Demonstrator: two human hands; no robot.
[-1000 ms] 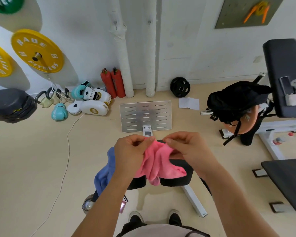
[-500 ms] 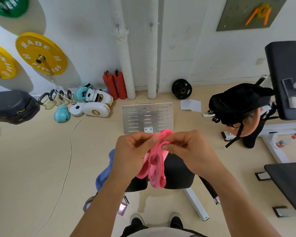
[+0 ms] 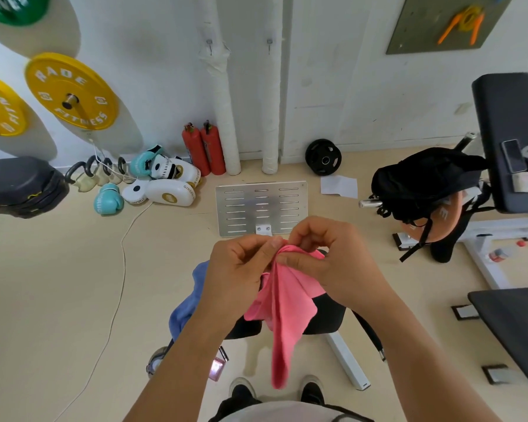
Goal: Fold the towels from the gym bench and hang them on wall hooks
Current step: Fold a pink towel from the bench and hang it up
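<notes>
Pink towel (image 3: 282, 312) lengthened since, hanging vertically, both hands.

Ahead of you, bare floor (image 3: 58, 284) stretches left toward the wall, crossed only by a thin white cable (image 3: 116, 293). The far wall hooks (image 3: 209, 45) sit above two white pipes (image 3: 223, 117); beneath them fire extinguishers (image 3: 203, 149), a metal plate (image 3: 261, 207) and boxing gloves (image 3: 153, 181) crowd the floor. On your right, a black backpack (image 3: 424, 181) and bench frames (image 3: 506, 141) block passage.
</notes>
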